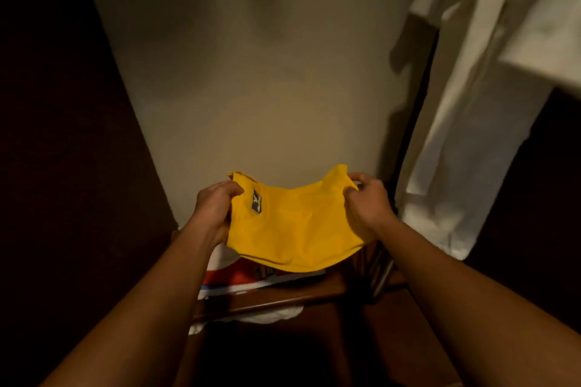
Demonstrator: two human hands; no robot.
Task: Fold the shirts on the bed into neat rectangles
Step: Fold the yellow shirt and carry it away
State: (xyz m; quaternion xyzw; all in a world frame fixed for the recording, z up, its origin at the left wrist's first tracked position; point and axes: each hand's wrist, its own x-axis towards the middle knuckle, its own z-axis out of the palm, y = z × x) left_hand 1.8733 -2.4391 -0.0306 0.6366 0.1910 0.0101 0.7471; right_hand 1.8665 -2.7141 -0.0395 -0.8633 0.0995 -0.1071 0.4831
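Yellow shirt gripped at both ends, held in the air.

The fingers of the left hand (217, 204) are curled round one end of the yellow shirt (292, 229), those of the right hand (366, 201) round the other; the folded cloth is held sagging between them, above a red and white garment (232, 276) laid on a wooden table (267, 298), with a pale wall (251, 72) behind.
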